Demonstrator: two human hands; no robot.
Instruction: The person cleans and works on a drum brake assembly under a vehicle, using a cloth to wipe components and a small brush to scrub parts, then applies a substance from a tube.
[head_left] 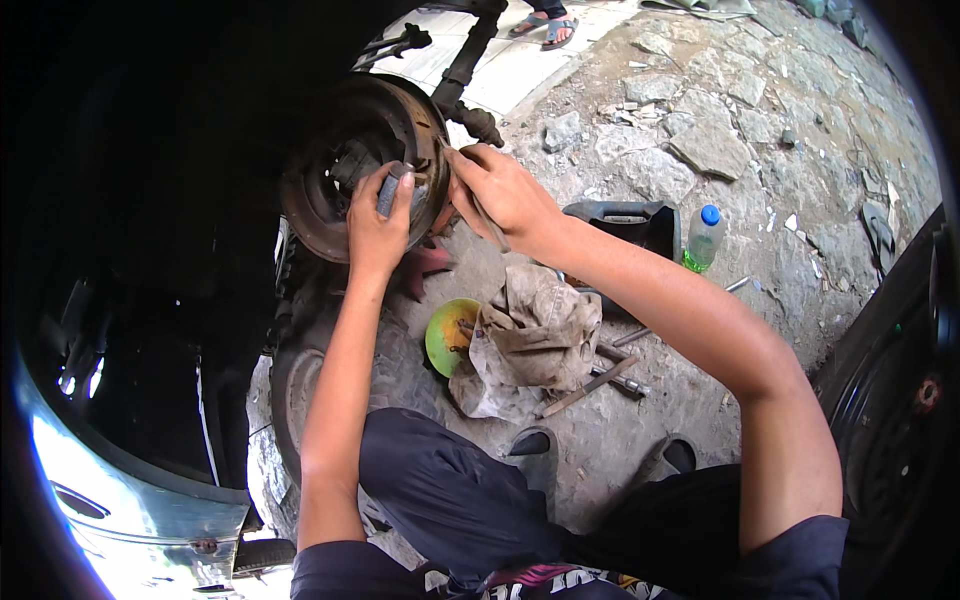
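Observation:
A round, rusty brake drum or backing plate (320, 225) hangs on the vehicle's axle in the upper middle. My left hand (378, 230) is at its face, thumb and fingers closed round a small grey block-like piece (388, 194); its exact kind I cannot make out. At the plate's right rim is my right hand (500, 190), closed on a thin, flat metal bar (490, 226) whose lower end sticks out below the palm. The bar's upper end reaches the rim near the fingertips, partly hidden by them.
Between my knees and the plate lie a crumpled dirty rag (545, 330), a green bowl (440, 338) and several hand tools (595, 385). A black plastic case (640, 225) and a bottle with green liquid (705, 240) stand rightward. A tyre (385, 370) lies below the plate; another person's sandalled foot (560, 32) shows behind.

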